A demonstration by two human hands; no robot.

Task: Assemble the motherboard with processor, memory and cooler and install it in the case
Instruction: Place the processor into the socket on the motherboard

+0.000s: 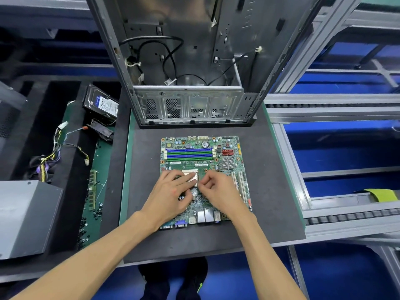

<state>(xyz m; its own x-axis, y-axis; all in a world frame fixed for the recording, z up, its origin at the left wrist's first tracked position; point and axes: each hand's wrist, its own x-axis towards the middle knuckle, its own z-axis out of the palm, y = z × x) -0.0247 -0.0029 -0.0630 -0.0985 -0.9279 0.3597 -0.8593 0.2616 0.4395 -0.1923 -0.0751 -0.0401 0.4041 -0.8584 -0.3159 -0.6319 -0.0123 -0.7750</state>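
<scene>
At the bench's near middle, on the motherboard (203, 180), left hand (173, 191) presses spread fingers on the processor (191, 177); right hand (218, 189) pinches beside it. Memory slots (189, 153) empty, cooler unmounted; beyond, the case (190, 105) awaits

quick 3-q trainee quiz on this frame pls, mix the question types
1. True or false: the motherboard is already mounted inside the case.
2. Multiple choice: where does the hard drive lie? A) on the motherboard B) left of the case C) inside the case
3. Fill in: both the left hand and the right hand work at the ___ near the board's middle.

Key
1. False: it lies flat on the dark mat in front of the case.
2. B
3. Processor
</scene>
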